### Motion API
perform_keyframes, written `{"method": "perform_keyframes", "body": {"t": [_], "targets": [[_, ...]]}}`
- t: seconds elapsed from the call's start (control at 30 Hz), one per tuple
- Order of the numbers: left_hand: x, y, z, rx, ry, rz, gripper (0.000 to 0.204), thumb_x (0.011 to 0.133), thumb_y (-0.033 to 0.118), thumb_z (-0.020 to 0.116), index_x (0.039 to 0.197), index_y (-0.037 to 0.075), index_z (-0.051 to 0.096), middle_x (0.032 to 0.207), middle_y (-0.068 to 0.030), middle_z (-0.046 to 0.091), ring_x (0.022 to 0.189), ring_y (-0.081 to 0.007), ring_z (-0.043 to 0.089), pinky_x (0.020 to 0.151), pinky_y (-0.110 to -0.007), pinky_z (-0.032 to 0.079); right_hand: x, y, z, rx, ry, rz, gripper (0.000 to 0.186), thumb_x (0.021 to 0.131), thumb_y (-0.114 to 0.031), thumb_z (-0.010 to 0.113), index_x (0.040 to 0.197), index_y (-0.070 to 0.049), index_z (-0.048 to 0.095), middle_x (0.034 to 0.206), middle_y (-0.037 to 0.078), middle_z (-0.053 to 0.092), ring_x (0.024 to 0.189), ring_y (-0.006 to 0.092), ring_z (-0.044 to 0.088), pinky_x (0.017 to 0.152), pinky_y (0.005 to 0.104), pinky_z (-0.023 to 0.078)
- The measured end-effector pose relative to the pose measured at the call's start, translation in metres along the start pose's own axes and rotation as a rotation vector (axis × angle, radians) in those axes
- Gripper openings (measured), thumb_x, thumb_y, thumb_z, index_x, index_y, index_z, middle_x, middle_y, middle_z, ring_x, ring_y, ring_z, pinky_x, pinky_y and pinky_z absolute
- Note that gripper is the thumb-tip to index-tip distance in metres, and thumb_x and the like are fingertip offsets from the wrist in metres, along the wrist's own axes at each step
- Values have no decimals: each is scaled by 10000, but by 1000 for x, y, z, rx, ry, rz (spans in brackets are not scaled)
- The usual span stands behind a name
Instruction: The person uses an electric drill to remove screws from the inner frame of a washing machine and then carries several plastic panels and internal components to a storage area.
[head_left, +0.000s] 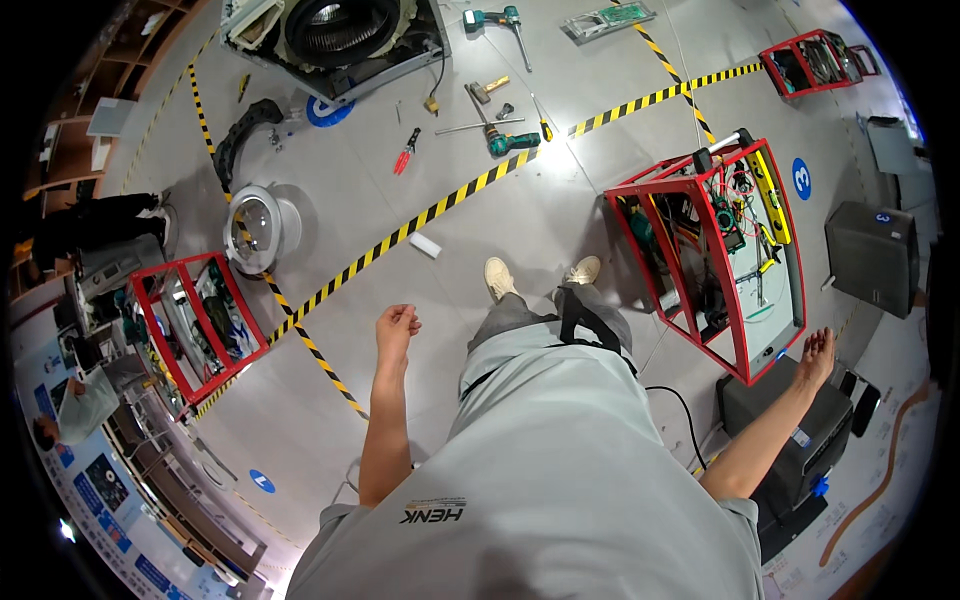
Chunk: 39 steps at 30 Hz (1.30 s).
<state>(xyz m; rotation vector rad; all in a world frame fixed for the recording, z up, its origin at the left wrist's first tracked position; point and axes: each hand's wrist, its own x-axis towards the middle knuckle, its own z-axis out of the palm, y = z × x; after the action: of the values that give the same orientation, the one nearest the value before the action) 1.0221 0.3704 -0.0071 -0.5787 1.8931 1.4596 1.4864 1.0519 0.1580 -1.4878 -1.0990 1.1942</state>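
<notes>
- In the head view, we look down on a wearer in a pale green T-shirt (560,450), grey trousers and cream shoes (498,278), standing on a grey floor.
- We find the left hand (398,322) raised in front of the body, left of centre, its fingers curled in toward the thumb; we cannot tell whether something small is inside.
- Nearest to it on the floor, a little ahead, we see a white block (425,245), just beside a strip of yellow-and-black tape (430,213).
- We find the right hand (816,360) out to the side, palm turned up, fingers extended and loosely open.
- Near that hand stands a red-framed cart (727,290), to the wearer's right, with wires, tools and a yellow level (768,195) in it; we cannot tell if they touch.
- The right forearm passes over a dark case (825,425); another dark box (872,258) stands farther right.
- Ahead, beyond the tape, we see red-handled pliers (405,155), a green drill (513,142), a hammer (490,88) and a yellow screwdriver (546,130) lying apart.
- At the top we see a machine with a round drum (345,30); at left, a round glass door (290,222) beside a second red cart (238,300).
</notes>
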Motion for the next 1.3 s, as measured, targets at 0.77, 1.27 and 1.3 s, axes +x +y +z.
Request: {"method": "perform_keyframes", "body": {"t": [0.77,1.27,1.3], "targets": [[41,29,20,71,-76,35,189,879,170,626,955,-2,604,815,-53,606,712,-131,598,643,-262,479,-146,72,-178,135,253,411,295,940,-349,521,778,-105,485,622,10,462,539,141,452,493,259,412],[117,121,97,193,-121,-98,196,898,209,634,977,36,584,837,-27,602,715,-103,572,654,-229,468,-242,171,129,-604,-318,891,356,891,-325,604,1053,-10,572,855,55,594,764,164,589,696,306,505],[124,135,101,205,-130,-71,190,900,202,631,977,35,583,836,-28,601,714,-102,570,654,-227,468,-222,168,152,-604,-355,835,351,897,-320,599,1058,-9,578,860,54,597,765,155,586,694,298,499]]}}
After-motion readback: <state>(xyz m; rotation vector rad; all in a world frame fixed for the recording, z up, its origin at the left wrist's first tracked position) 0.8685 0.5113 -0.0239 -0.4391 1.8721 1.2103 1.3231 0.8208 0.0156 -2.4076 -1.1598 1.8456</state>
